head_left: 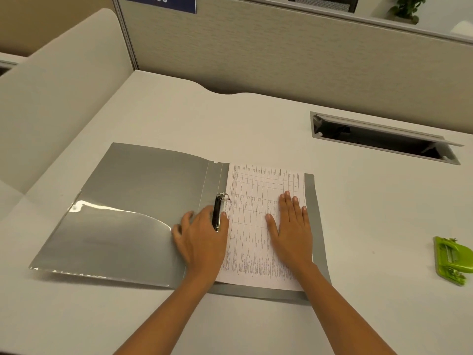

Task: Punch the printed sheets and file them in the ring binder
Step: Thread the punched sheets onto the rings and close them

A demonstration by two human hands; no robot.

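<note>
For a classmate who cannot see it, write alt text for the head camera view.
A grey ring binder lies open on a white desk; the right hand presses a printed sheet flat while the left hand rests at the ring mechanism. A green hole punch sits far right.

Both my bare forearms reach forward from the lower edge of view, angled slightly toward each other. My left hand (202, 237) lies palm down with its fingers (183, 221) spread and loosely curled, thumb out to the right. My right hand (290, 226) is pressed flat, palm down, its fingers (288, 201) straight and close together, thumb splayed to the left.
</note>
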